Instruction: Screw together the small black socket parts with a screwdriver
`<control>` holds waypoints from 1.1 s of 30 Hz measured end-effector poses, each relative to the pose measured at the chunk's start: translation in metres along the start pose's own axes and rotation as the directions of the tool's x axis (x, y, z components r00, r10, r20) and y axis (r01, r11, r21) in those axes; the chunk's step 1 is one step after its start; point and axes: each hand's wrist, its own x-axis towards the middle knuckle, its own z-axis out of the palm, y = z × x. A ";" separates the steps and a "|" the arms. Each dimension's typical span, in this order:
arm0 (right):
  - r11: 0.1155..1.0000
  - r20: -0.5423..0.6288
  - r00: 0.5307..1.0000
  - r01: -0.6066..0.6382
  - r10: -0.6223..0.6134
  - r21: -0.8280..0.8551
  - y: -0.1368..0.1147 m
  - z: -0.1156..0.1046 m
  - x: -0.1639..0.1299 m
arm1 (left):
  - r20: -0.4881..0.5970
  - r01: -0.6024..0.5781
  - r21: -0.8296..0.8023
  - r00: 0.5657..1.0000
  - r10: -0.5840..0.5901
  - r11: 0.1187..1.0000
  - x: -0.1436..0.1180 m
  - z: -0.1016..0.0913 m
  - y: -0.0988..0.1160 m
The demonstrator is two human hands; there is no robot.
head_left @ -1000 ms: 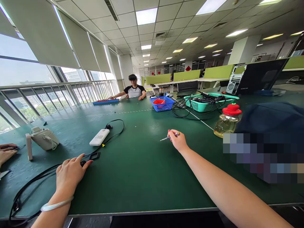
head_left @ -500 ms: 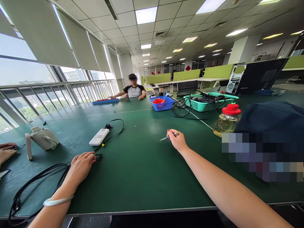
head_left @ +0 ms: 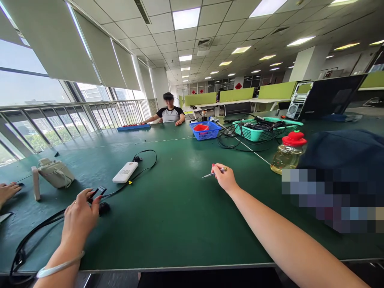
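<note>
My left hand (head_left: pixel 80 216), with a pale bangle at the wrist, is closed on a small black rectangular object (head_left: pixel 99 193) with a glossy face, pinched between thumb and fingers; its kind does not show. A black plug-like lump (head_left: pixel 104 209) lies just right of the thumb. Black cables (head_left: pixel 49 220) run under and beside this hand. My right hand (head_left: pixel 225 177) rests on the green table, closed around a slim pen (head_left: pixel 208 175) whose tip points left. Beyond my left hand lies a white power bank (head_left: pixel 125 172) beside a thin black cable (head_left: pixel 154 160) with a yellow tag.
On the left stand a beige bag-like container (head_left: pixel 57 172) and a pale upright slab (head_left: pixel 36 184), near another person's hand (head_left: pixel 9 192). A blue basket (head_left: pixel 207 134), a teal basket (head_left: pixel 258 134) of cables and a red-lidded bottle (head_left: pixel 286 156) stand beyond my right hand. Someone sits opposite.
My left hand has moved left and slightly back, from lying on the table by the black object to holding it tilted up. My right hand and pen stay put.
</note>
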 end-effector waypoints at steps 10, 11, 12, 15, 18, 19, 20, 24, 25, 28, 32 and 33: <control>0.999 0.001 1.000 0.026 -0.026 -0.021 0.005 0.001 0.002 | 0.266 -0.207 0.204 0.952 0.150 0.957 -0.004 0.001 -0.019; 1.000 0.002 1.000 0.024 -0.024 -0.019 0.005 0.001 0.002 | 0.291 -0.226 0.224 0.944 0.156 0.948 -0.005 0.001 -0.019; 1.000 0.002 1.000 0.023 -0.023 -0.016 0.005 0.001 0.002 | 0.307 -0.240 0.235 0.938 0.162 0.942 -0.006 0.001 -0.019; 1.000 -0.001 1.000 0.023 -0.023 -0.012 0.004 0.001 0.001 | 0.308 -0.234 0.237 0.939 0.155 0.943 -0.008 0.002 -0.018; 1.000 0.005 1.000 0.025 -0.025 -0.014 0.003 0.000 0.001 | 0.282 -0.207 0.209 0.949 0.144 0.956 -0.007 0.005 -0.022; 1.000 0.008 1.000 0.024 -0.024 -0.014 0.003 0.000 0.001 | 0.272 -0.202 0.195 0.951 0.145 0.960 -0.006 0.007 -0.024; 1.000 0.009 1.000 0.022 -0.022 -0.015 0.003 0.000 0.001 | 0.266 -0.197 0.182 0.953 0.145 0.963 -0.004 0.008 -0.027; 0.999 0.004 1.000 0.021 -0.021 -0.027 0.002 0.001 0.001 | 0.299 -0.186 0.176 0.946 0.127 0.967 0.001 0.013 -0.038; 0.999 0.005 1.000 0.020 -0.020 -0.028 0.002 0.001 0.001 | 0.314 -0.190 0.178 0.941 0.127 0.965 0.001 0.014 -0.039; 1.000 0.009 1.000 0.011 -0.011 -0.016 0.002 0.001 0.001 | 0.346 -0.215 0.160 0.926 0.149 0.963 0.002 0.015 -0.043; 1.000 0.004 1.000 0.016 -0.016 -0.006 0.002 0.001 0.000 | 0.364 -0.218 0.135 0.918 0.157 0.967 0.006 0.017 -0.046; 1.000 0.004 1.000 0.016 -0.016 -0.006 0.003 0.001 0.000 | 0.373 -0.216 0.137 0.915 0.152 0.967 0.008 0.016 -0.046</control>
